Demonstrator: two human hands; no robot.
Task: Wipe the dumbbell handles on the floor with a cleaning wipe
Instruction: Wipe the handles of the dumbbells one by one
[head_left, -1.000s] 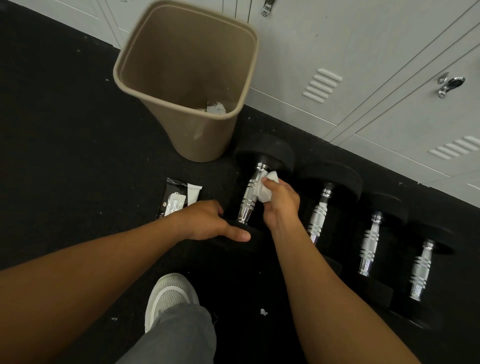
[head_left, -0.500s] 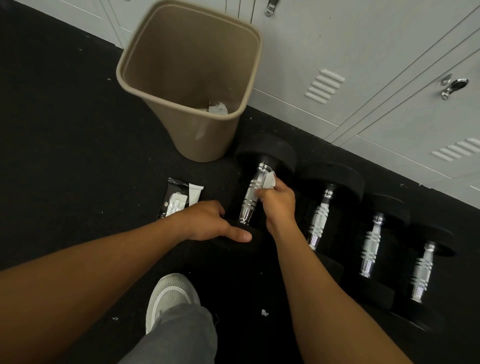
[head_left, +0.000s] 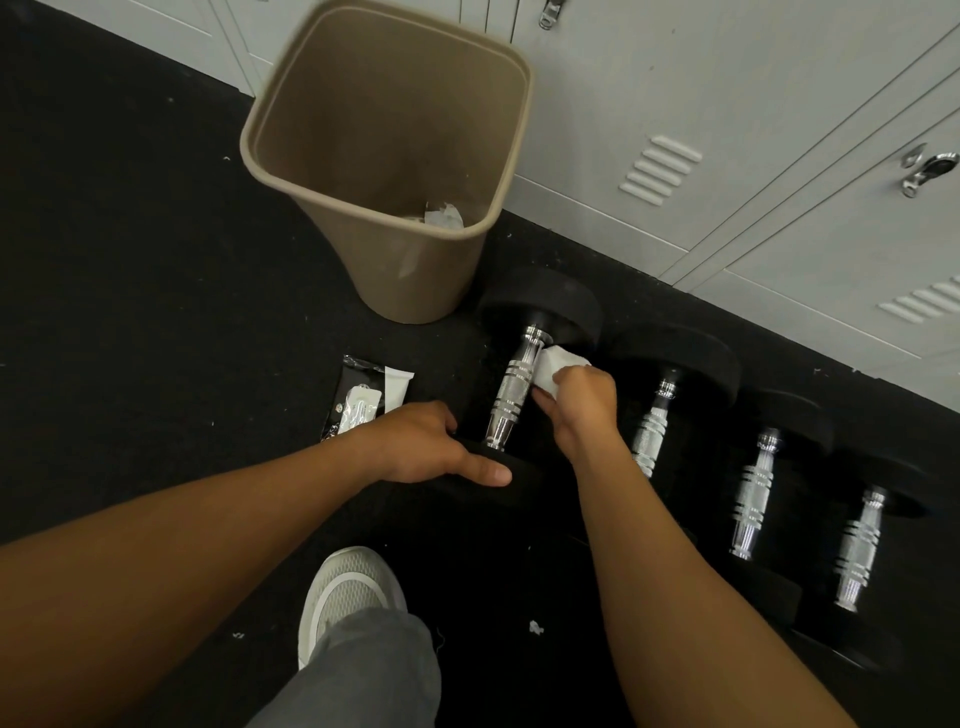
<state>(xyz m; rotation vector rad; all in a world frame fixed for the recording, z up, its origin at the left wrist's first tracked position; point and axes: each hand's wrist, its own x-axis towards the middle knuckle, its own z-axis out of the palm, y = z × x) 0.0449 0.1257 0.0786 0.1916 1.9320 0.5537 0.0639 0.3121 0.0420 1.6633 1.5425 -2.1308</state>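
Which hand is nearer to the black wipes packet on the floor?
The left. The left hand rests on the dumbbell's near weight, right beside the wipes packet. The right hand holds the wipe beyond the chrome handle.

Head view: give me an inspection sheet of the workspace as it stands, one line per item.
Surface: black floor, pale specks scattered on it.
Job's things: four dumbbells in a row by the lockers; cleaning wipe pressed against the leftmost dumbbell handle.
Clutter: black wipe packet on the floor; tan bin with crumpled white waste inside; white scrap near the shoe.
Grippers: right hand grips the wipe; left hand rests on that dumbbell's near weight, fingers extended.
Cables: nothing seen.
Surroundings: grey lockers with vents and latches behind the row.
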